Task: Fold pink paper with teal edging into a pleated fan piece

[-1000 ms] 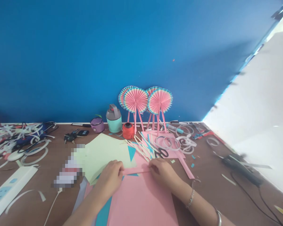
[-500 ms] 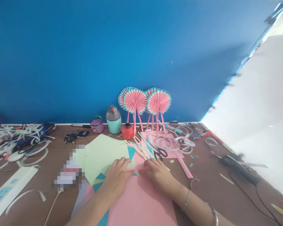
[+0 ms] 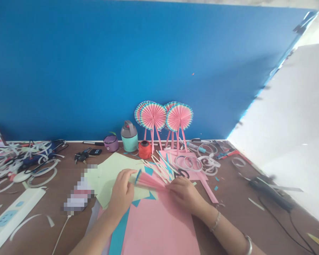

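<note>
Over the stacked paper, a pleated pink paper fan (image 3: 150, 181) with a blue edge spreads slightly toward the left. Its narrow right end is pinched in my right hand (image 3: 184, 194). My left hand (image 3: 123, 189) curls its fingers by the wide blue-edged end, closed on it as far as the blur shows. Beneath lies a pink paper sheet (image 3: 161, 226) on a blue sheet (image 3: 118, 232). A pale green sheet (image 3: 114, 168) lies behind my left hand. Scissors (image 3: 182, 173) with dark handles rest just behind my right hand, partly hidden.
Finished round pink fans (image 3: 153, 116) lean at the blue wall. A turquoise jar (image 3: 129, 141), purple pot (image 3: 111, 143) and red spool (image 3: 144, 149) stand beside them. A power strip (image 3: 14, 214) and tangled white strips (image 3: 41, 170) lie left; a dark corded tool (image 3: 268, 189) lies right.
The pleated paper has come up off the pink sheet and fanned open at its left end. My left hand has moved left, my right hand slightly right. The view has tilted a little.
</note>
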`<control>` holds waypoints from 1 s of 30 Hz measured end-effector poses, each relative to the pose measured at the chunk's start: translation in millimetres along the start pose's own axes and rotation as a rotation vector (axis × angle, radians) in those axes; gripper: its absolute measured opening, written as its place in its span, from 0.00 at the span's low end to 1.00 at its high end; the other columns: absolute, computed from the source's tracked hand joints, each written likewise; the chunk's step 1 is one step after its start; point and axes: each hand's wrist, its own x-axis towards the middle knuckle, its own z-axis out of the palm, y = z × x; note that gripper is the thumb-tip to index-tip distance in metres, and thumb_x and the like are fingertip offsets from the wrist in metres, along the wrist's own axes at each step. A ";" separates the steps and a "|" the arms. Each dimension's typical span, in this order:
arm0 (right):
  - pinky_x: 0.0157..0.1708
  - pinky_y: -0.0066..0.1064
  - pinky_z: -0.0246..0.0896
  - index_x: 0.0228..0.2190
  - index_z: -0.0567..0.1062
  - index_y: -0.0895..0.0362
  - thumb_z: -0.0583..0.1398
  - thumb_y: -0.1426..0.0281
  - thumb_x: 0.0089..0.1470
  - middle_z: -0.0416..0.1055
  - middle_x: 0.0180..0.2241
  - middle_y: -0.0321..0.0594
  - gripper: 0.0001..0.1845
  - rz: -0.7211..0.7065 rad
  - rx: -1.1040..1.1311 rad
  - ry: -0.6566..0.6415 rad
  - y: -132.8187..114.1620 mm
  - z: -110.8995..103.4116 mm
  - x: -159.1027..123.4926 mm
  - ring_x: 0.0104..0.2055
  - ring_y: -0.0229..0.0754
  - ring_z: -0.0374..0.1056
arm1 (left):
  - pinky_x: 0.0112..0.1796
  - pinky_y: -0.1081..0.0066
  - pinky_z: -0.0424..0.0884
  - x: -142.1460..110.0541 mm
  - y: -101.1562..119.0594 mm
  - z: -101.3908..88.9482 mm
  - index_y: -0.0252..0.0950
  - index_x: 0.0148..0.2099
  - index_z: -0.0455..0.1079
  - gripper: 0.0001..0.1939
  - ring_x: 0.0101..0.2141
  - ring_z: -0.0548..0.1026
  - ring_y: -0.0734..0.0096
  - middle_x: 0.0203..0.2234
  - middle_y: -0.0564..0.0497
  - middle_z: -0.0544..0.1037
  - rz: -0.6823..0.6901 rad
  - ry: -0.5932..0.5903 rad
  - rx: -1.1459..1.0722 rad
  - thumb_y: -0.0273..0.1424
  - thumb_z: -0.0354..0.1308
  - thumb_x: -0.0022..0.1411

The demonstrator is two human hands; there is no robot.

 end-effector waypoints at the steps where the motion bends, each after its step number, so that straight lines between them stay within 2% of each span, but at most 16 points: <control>1: 0.37 0.36 0.60 0.38 0.78 0.54 0.54 0.74 0.56 0.74 0.31 0.43 0.14 0.050 0.110 0.032 0.8 0.1 1.1 0.35 0.43 0.66 | 0.46 0.64 0.65 -0.1 1.0 0.2 0.37 0.46 0.67 0.20 0.45 0.68 0.64 0.41 0.46 0.72 -0.033 0.060 -0.029 0.20 0.42 0.53; 2: 0.37 0.35 0.62 0.37 0.78 0.55 0.54 0.72 0.56 0.74 0.31 0.44 0.13 0.109 0.216 0.058 1.0 0.3 2.1 0.35 0.43 0.67 | 0.44 0.65 0.66 -0.6 3.1 0.2 0.37 0.43 0.67 0.17 0.43 0.70 0.64 0.39 0.47 0.73 -0.066 0.079 -0.055 0.23 0.43 0.54; 3: 0.37 0.35 0.63 0.37 0.79 0.55 0.55 0.70 0.57 0.74 0.32 0.44 0.13 0.168 0.307 0.076 0.5 0.5 2.8 0.35 0.42 0.68 | 0.41 0.67 0.67 -1.5 6.1 0.1 0.37 0.40 0.67 0.13 0.40 0.71 0.64 0.36 0.48 0.74 -0.094 0.051 -0.088 0.25 0.44 0.55; 5: 0.36 0.34 0.64 0.37 0.79 0.55 0.56 0.68 0.56 0.74 0.31 0.43 0.13 0.247 0.416 0.088 -2.1 1.1 3.5 0.35 0.42 0.69 | 0.35 0.71 0.68 -4.3 13.9 0.5 0.37 0.35 0.69 0.11 0.32 0.72 0.68 0.29 0.51 0.75 -0.122 -0.094 -0.170 0.29 0.45 0.58; 7: 0.36 0.34 0.65 0.37 0.79 0.55 0.56 0.66 0.56 0.74 0.31 0.42 0.13 0.253 0.448 0.087 -6.5 1.8 3.2 0.34 0.42 0.69 | 0.30 0.73 0.66 -7.8 22.4 2.5 0.36 0.33 0.71 0.13 0.27 0.71 0.70 0.24 0.52 0.75 -0.137 -0.235 -0.245 0.33 0.45 0.60; 11: 0.38 0.34 0.64 0.39 0.77 0.54 0.55 0.70 0.57 0.74 0.33 0.43 0.12 0.113 0.410 0.096 -18.7 3.1 1.6 0.37 0.42 0.69 | 0.29 0.74 0.66 -13.2 35.6 8.9 0.34 0.29 0.72 0.18 0.28 0.72 0.69 0.23 0.52 0.76 -0.173 -0.350 -0.336 0.39 0.46 0.62; 15: 0.35 0.34 0.63 0.41 0.75 0.54 0.52 0.74 0.58 0.72 0.33 0.43 0.14 -0.127 0.169 0.095 -30.1 6.7 1.7 0.35 0.41 0.67 | 0.35 0.71 0.69 -15.9 42.8 13.3 0.34 0.30 0.71 0.19 0.34 0.74 0.64 0.28 0.48 0.78 -0.237 -0.380 -0.391 0.43 0.50 0.61; 18: 0.34 0.34 0.61 0.44 0.73 0.52 0.51 0.76 0.57 0.71 0.34 0.43 0.17 -0.228 -0.018 0.034 -36.1 9.0 1.9 0.35 0.42 0.65 | 0.47 0.67 0.67 -18.1 44.6 15.7 0.34 0.36 0.72 0.17 0.45 0.72 0.60 0.40 0.44 0.78 -0.191 -0.366 -0.433 0.43 0.50 0.62; 20: 0.34 0.34 0.61 0.46 0.71 0.52 0.52 0.77 0.56 0.71 0.36 0.43 0.18 -0.259 -0.085 -0.006 -38.6 8.3 0.5 0.36 0.42 0.64 | 0.50 0.65 0.65 -19.4 42.9 16.8 0.35 0.44 0.71 0.18 0.47 0.71 0.62 0.44 0.43 0.76 -0.123 -0.352 -0.431 0.40 0.45 0.65; 23: 0.36 0.35 0.60 0.48 0.69 0.53 0.52 0.78 0.55 0.71 0.37 0.44 0.20 -0.320 -0.161 0.052 -40.2 4.1 -5.7 0.38 0.43 0.65 | 0.47 0.63 0.67 -19.5 35.7 17.7 0.36 0.52 0.67 0.19 0.43 0.71 0.63 0.41 0.43 0.75 -0.002 -0.287 -0.249 0.33 0.39 0.67; 26: 0.44 0.39 0.58 0.49 0.67 0.53 0.53 0.79 0.54 0.71 0.39 0.44 0.21 -0.410 -0.286 0.245 -41.5 1.2 -13.8 0.45 0.46 0.64 | 0.44 0.58 0.65 -18.1 27.1 19.1 0.35 0.55 0.64 0.20 0.41 0.68 0.59 0.40 0.43 0.72 0.103 -0.217 0.111 0.27 0.39 0.65; 28: 0.50 0.41 0.53 0.50 0.67 0.51 0.55 0.77 0.53 0.70 0.41 0.44 0.22 -0.413 -0.389 0.329 -42.9 2.2 -15.9 0.50 0.48 0.61 | 0.42 0.57 0.64 -18.1 23.9 20.8 0.35 0.58 0.61 0.22 0.41 0.66 0.58 0.41 0.43 0.70 0.127 -0.231 0.309 0.24 0.40 0.64; 30: 0.55 0.44 0.47 0.50 0.67 0.50 0.55 0.76 0.54 0.69 0.46 0.44 0.22 -0.359 -0.472 0.304 -43.7 5.1 -13.9 0.55 0.49 0.57 | 0.41 0.59 0.64 -19.4 23.8 22.6 0.35 0.60 0.58 0.23 0.41 0.66 0.59 0.42 0.43 0.69 0.138 -0.291 0.411 0.23 0.41 0.63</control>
